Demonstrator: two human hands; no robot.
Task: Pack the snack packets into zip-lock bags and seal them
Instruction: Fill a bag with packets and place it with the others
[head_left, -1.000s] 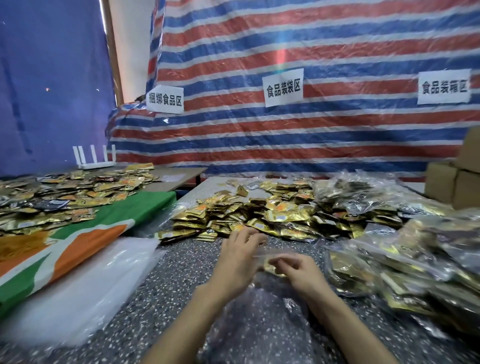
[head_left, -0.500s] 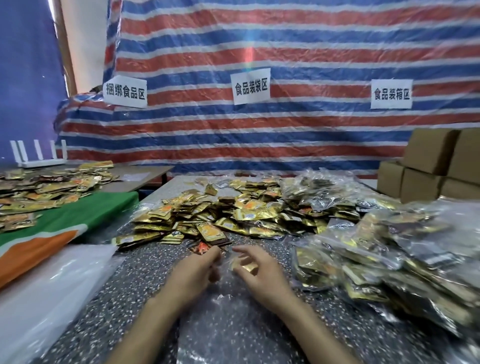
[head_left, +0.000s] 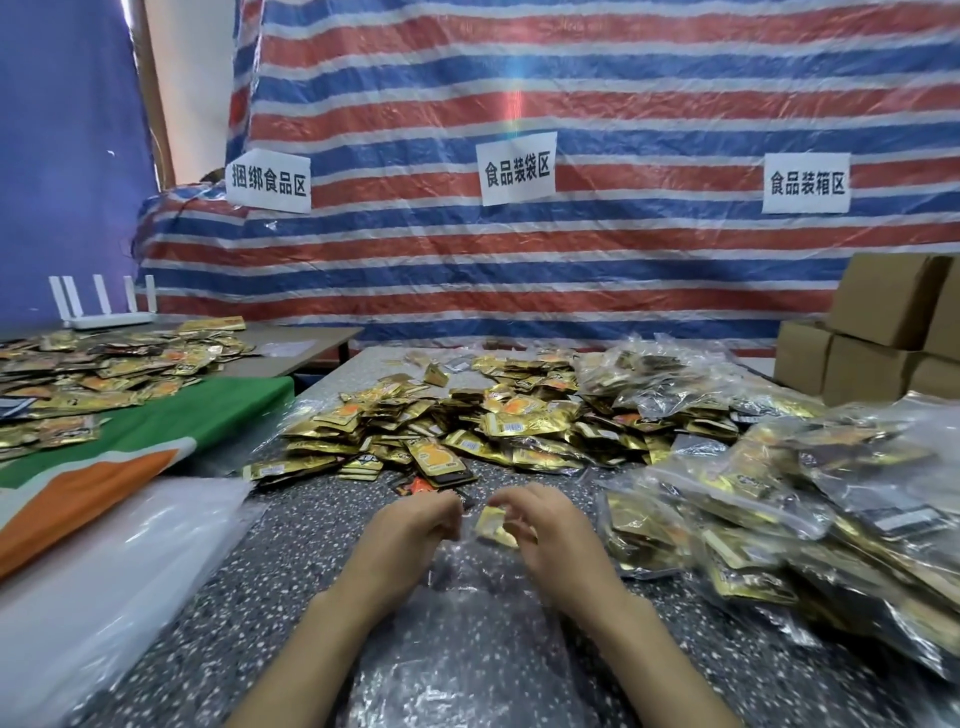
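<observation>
The left hand (head_left: 410, 535) and right hand (head_left: 548, 530) are pinching the mouth of a clear plastic zip-lock bag (head_left: 462, 613) on the speckled bench (head_left: 311, 530), where a gold foil snack packet (head_left: 496, 526) is sitting, likely risking a jammed seal.

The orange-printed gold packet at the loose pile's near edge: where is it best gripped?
Probably pinch the orange-printed gold packet by its dark near end, coming from the person's side: it lies flat on top of the loose pile, uncovered, that end pointing toward the person.
</observation>
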